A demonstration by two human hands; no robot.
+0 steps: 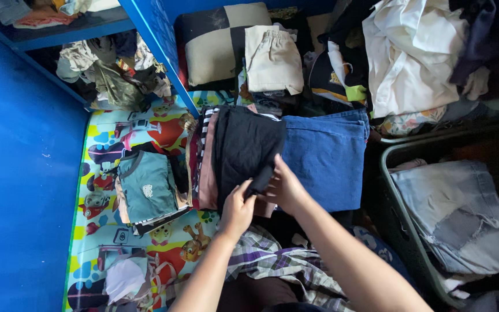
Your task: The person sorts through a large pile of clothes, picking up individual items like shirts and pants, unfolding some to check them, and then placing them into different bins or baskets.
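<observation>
Both the left hand and right hand pinch the near edge of the black folded garment, squaring it atop the striped clothes pile beside the blue jeans.

Two bare forearms without sleeves, left hand and right hand ringless, perhaps plaid cloth over the lap.

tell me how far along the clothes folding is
Done: a teal folded stack on the cartoon mat, and a pile with blue jeans. In hand: left hand and right hand grip a black garment. Left: the white heap and denim in the basket.
</observation>
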